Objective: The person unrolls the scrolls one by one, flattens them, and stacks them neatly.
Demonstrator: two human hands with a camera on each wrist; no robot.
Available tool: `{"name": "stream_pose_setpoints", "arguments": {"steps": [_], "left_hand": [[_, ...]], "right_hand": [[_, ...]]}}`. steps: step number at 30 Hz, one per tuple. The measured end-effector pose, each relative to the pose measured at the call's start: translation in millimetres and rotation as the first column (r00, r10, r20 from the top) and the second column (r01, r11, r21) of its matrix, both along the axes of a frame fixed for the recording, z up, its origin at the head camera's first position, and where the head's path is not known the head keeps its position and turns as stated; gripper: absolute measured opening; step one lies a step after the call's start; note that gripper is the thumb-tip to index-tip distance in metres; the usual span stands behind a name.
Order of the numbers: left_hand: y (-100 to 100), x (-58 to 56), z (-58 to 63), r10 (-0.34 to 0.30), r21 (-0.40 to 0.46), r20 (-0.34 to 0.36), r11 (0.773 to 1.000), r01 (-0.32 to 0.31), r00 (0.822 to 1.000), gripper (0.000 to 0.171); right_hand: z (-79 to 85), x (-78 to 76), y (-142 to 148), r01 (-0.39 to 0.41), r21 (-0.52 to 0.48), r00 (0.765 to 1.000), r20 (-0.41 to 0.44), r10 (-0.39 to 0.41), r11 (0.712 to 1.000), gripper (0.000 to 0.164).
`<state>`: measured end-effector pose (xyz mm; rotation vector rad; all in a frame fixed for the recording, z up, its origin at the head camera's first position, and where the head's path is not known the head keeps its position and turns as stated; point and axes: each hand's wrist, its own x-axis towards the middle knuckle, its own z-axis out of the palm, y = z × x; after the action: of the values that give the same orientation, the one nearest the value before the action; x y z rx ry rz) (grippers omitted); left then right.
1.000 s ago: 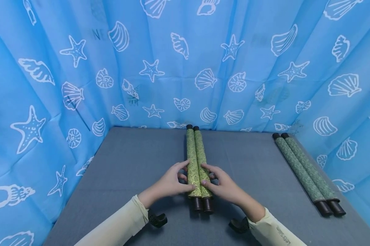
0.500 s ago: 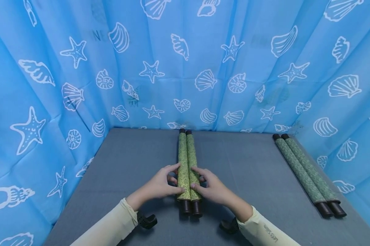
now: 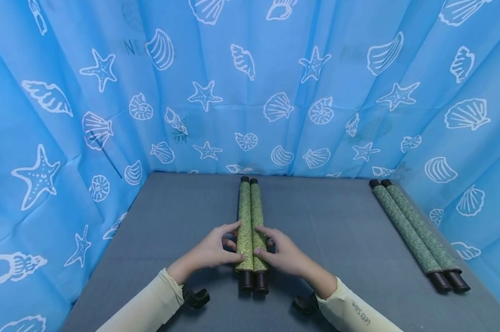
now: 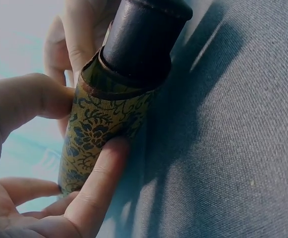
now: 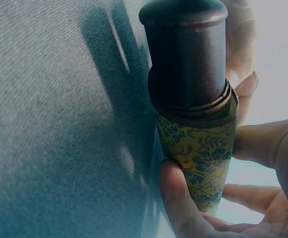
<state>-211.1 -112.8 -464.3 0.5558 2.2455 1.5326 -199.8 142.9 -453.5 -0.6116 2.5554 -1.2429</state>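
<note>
A yellow-green patterned scroll point(image 3: 245, 207), rolled from both ends into two rolls lying side by side, stands lengthwise near the table's middle. Dark brown rod ends stick out at both ends. My left hand point(image 3: 204, 251) grips the left roll from its outer side, thumb near the close end. From the other side my right hand point(image 3: 289, 253) grips the right roll. Both wrist views show curled fingers and a thumb around the floral cloth, just below a dark rod end point(image 4: 144, 39); in the right wrist view the rolled layers show under the rod end point(image 5: 186, 64).
A second, darker green scroll point(image 3: 416, 230), also in two rolls, lies along the right edge of the grey cloth-covered table point(image 3: 337, 212). Behind and at the sides hangs a blue curtain point(image 3: 250, 92) with white shells and starfish.
Both hands and the yellow-green scroll have shifted left and slightly toward the person, mostly in the first half second. The grip looks the same. The darker green scroll stays put.
</note>
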Motion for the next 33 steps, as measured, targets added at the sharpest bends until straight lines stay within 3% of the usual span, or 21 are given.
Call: {"name": "stream_pose_setpoints", "arguments": {"steps": [15,22,27,33], "left_hand": [[-2.3,-2.0,-4.7,0.001,-0.044,0.0,0.999,-0.001,1.0,0.098],[-2.5,-4.0,-6.7,0.008,-0.066,0.0,0.998,-0.008,1.0,0.097],[-4.1,-5.3,-8.6,-0.004,-0.142,-0.116,0.99,-0.013,0.993,0.088],[-4.4,-8.3,-6.6,-0.065,-0.249,-0.302,0.968,-0.013,0.951,0.076]], "right_hand": [[-8.1,-3.6,-2.3,-0.025,0.012,1.0,0.013,0.025,1.0,0.068],[-7.6,-7.0,1.2,-0.067,0.094,0.997,-0.025,0.069,0.993,0.068],[-2.2,-10.4,5.1,-0.065,0.184,0.992,-0.095,0.083,0.981,0.065],[6.9,-14.2,7.9,-0.061,0.263,0.983,-0.15,0.103,0.963,0.064]]}}
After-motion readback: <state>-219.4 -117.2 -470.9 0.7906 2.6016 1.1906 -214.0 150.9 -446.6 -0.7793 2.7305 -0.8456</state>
